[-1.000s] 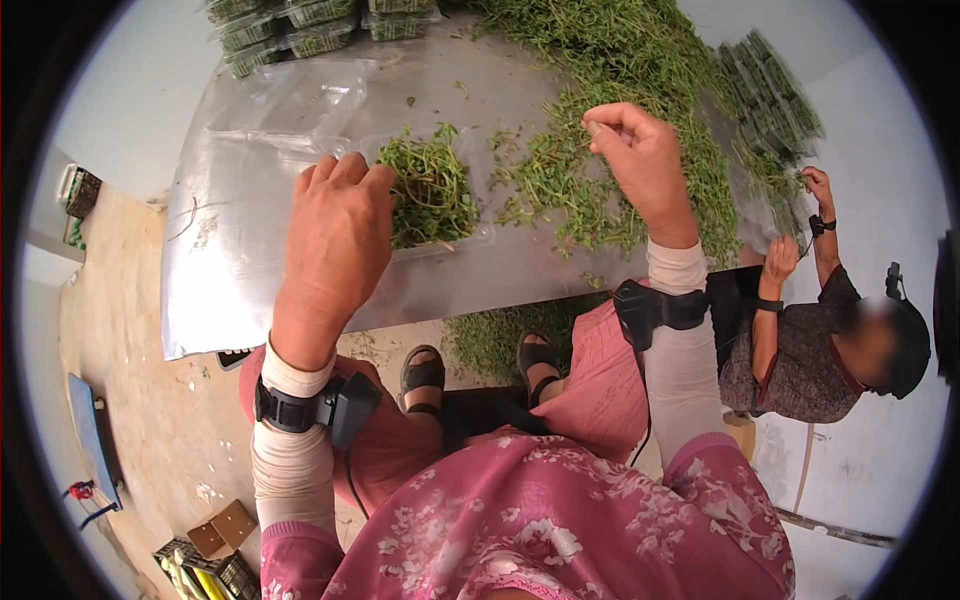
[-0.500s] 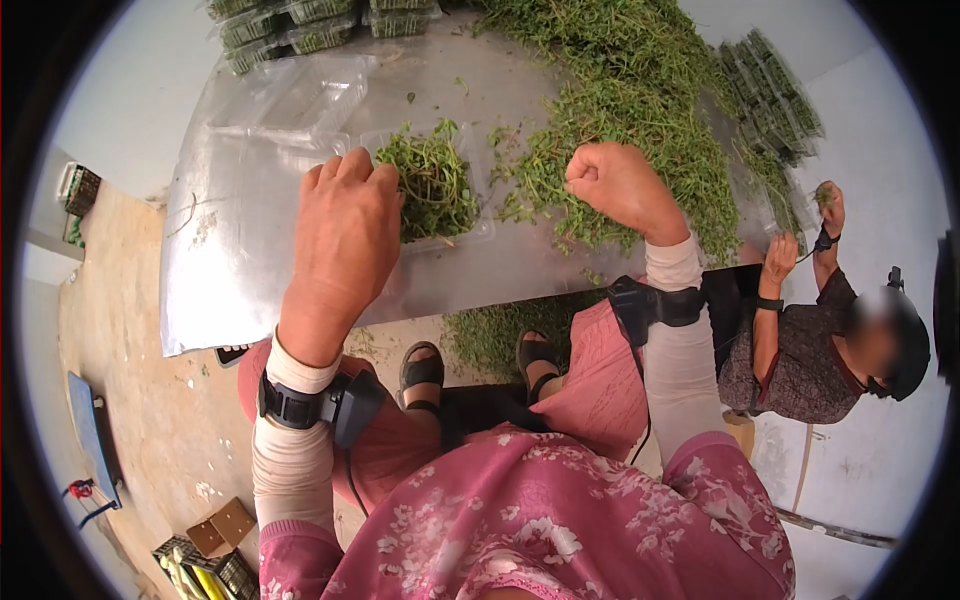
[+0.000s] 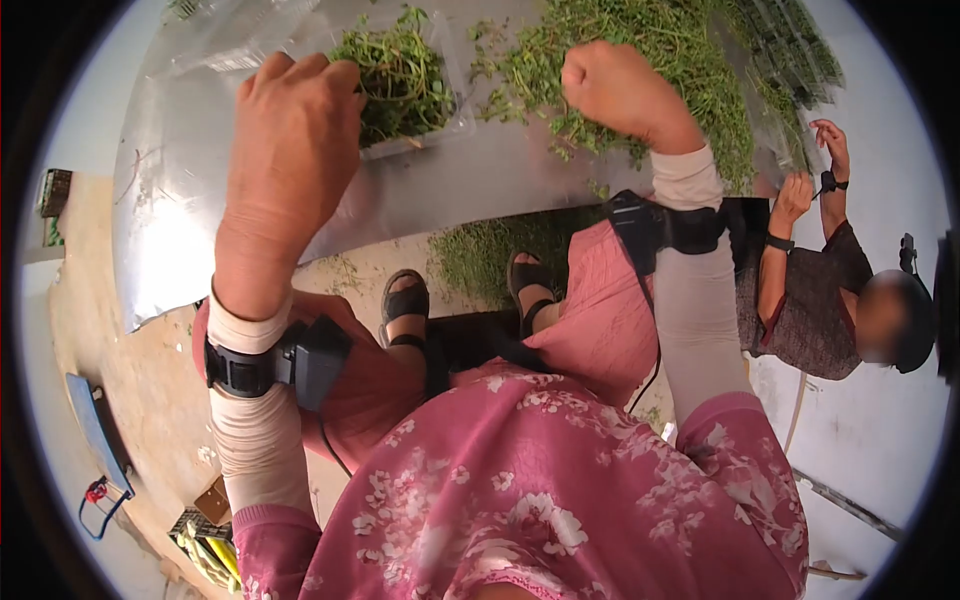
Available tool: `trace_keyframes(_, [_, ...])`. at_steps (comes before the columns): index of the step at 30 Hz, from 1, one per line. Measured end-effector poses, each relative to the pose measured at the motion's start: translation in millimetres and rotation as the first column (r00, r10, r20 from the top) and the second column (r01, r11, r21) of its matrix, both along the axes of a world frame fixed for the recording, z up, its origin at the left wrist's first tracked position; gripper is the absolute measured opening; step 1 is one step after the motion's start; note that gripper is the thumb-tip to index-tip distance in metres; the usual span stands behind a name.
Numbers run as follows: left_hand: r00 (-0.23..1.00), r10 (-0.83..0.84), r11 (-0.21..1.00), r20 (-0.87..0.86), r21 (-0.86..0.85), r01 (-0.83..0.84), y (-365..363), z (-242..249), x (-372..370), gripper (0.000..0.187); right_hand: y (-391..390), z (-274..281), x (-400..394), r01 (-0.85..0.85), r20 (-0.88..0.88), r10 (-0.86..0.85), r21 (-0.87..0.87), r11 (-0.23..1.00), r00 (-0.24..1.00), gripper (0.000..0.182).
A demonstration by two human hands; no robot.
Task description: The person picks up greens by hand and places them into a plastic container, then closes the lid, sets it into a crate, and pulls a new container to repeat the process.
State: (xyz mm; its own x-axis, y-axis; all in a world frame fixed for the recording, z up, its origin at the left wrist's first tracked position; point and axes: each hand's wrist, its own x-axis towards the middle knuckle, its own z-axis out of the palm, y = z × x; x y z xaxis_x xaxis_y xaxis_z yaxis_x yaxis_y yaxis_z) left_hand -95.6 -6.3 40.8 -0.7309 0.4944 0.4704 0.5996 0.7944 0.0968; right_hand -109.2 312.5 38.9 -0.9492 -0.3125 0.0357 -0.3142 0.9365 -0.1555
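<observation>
A clear plastic tray (image 3: pixel 462 122) filled with leafy green stems (image 3: pixel 405 85) sits on the metal table. My left hand (image 3: pixel 290 150) is at the tray's left side, back of the hand up and fingers curled; whatever they hold is hidden beneath them. To the right, my right hand (image 3: pixel 635 95) is closed with the thumb pressed to the fingers, over the near edge of a large heap of loose greens (image 3: pixel 690 60). I cannot make out anything between those fingers.
Stacked packed trays (image 3: pixel 790 45) stand at the far right, near a co-worker (image 3: pixel 810 300) whose hands are raised at the table. The metal table's (image 3: pixel 170 220) front edge runs above my knees. More greens (image 3: pixel 470 265) lie below. A blue trolley (image 3: pixel 98 425) stands left.
The view has tipped down, so the table and tray sit higher in the picture. Both hands remain closed, the left still beside the tray. The co-worker's raised hand no longer shows a green clump.
</observation>
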Motion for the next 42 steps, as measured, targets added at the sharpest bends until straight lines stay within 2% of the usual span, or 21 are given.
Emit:
trace_keyframes(2, [0.999, -0.020, 1.000, -0.034, -0.004, 0.020, -1, -3, -1, 0.007, 1, 3, 1, 0.032, -0.010, -0.033, -0.121, 0.992, 0.999, 0.013])
trace_keyframes(4, [0.998, -0.037, 0.999, -0.059, -0.008, 0.037, -1, -4, -2, 0.008, -3, 15, 2, 0.072, 0.044, -0.068, -0.092, 0.993, 0.997, 0.014])
trace_keyframes(6, [0.998, -0.051, 0.999, -0.041, -0.009, 0.051, -1, -3, -1, 0.008, -25, 35, 8, 0.150, 0.119, -0.136, -0.118, 0.982, 0.984, 0.031])
trace_keyframes(10, [0.996, -0.083, 0.996, -0.025, -0.019, 0.083, -2, -1, -2, 0.007, -28, 31, 11, 0.075, 0.001, -0.077, -0.261, 0.963, 0.997, 0.029])
trace_keyframes(13, [0.999, -0.052, 0.998, -0.012, -0.043, 0.051, -2, -1, -2, 0.010, -29, 33, 12, 0.046, -0.030, -0.054, -0.216, 0.975, 0.998, 0.028])
trace_keyframes(16, [1.000, 0.020, 0.991, -0.022, -0.131, -0.023, 15, 16, 16, 0.008, -30, 37, 10, 0.094, 0.049, -0.088, -0.139, 0.986, 0.995, 0.027])
trace_keyframes(18, [0.998, 0.055, 0.985, -0.031, -0.163, -0.059, 20, 20, 21, 0.014, -30, 34, 11, 0.068, 0.000, -0.069, -0.149, 0.986, 0.998, 0.028])
trace_keyframes(22, [0.997, 0.069, 0.985, -0.030, -0.155, -0.073, 22, 21, 23, 0.013, -32, 33, 12, 0.070, 0.002, -0.071, -0.168, 0.983, 0.997, 0.029])
trace_keyframes(27, [0.995, 0.094, 0.994, -0.024, -0.043, -0.095, 22, 20, 26, 0.010, -34, 30, 12, 0.057, -0.007, -0.059, -0.192, 0.980, 0.998, 0.026])
trace_keyframes(33, [0.998, 0.050, 0.998, -0.023, -0.048, -0.051, 18, 19, 26, 0.009, -35, 29, 14, 0.056, -0.009, -0.059, -0.216, 0.975, 0.998, 0.019])
trace_keyframes(42, [0.997, 0.073, 0.997, 0.013, -0.036, -0.072, 19, 21, 28, 0.011, -39, 30, 19, 0.103, 0.007, -0.105, -0.269, 0.958, 0.994, 0.009])
